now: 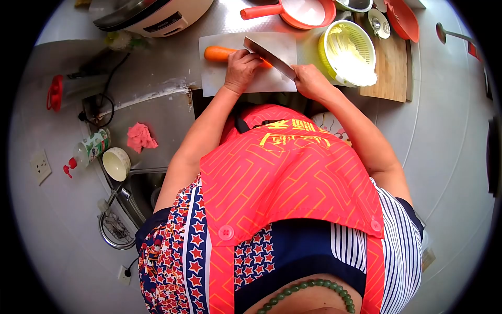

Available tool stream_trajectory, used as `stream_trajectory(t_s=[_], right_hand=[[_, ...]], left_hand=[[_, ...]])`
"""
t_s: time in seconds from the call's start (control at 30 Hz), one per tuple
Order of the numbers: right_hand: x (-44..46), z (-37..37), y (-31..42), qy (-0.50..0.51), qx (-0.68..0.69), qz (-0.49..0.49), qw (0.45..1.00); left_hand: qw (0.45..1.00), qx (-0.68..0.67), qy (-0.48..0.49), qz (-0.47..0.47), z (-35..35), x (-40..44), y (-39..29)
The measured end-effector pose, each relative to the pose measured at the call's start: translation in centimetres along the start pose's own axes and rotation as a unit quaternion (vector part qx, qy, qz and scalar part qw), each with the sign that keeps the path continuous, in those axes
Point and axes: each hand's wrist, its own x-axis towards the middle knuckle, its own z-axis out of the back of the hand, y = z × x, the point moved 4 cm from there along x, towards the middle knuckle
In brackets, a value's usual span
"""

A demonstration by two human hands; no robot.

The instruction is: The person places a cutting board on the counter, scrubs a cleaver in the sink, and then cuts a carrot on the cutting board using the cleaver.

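Left hand [242,70] clamps down on the carrot [217,54], which lies towards the left edge of the white board [282,43]; right hand [310,81] grips the knife [277,62], blade angled right by those left fingers. That's the danger: a rolling carrot or an untucked fingertip could mean a nick. Beyond the board's right edge sits the strainer basket [329,58]; past its far edge, the red pan [289,19].

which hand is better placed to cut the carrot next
Right, I'd judge: the right hand grips the knife at its handle end, with the blade over the carrot, while the left hand is occupied holding the carrot on the cutting board.
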Motion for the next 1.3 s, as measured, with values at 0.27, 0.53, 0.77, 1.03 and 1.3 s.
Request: stream_trajectory(t_s=[0.27,0.53,0.77,1.03,1.3], right_hand=[[0.5,-0.4,0.3,0.021,-0.025,-0.01,0.999],[2.2,-2.5,-0.3,0.006,-0.041,-0.01,0.999],[2.9,-3.0,-0.9,-0.013,-0.023,-0.005,1.0],[0.5,-0.3,0.2,-0.015,0.019,0.015,1.0],[-0.1,0.1,0.4,0.01,0.006,-0.007,1.0]], left_hand=[[1.0,0.008,0.021,0.018,-0.3,-0.3,0.0],[0.999,-0.001,0.03,0.02,-0.6,-0.2,0.1],[1.0,0.013,0.01,0.005,0.0,0.1,0.0],[1.0,-0.011,0.0,0.012,0.1,0.1,-0.1],[1.0,-0.012,-0.003,0.01,0.1,0.0,0.0]])
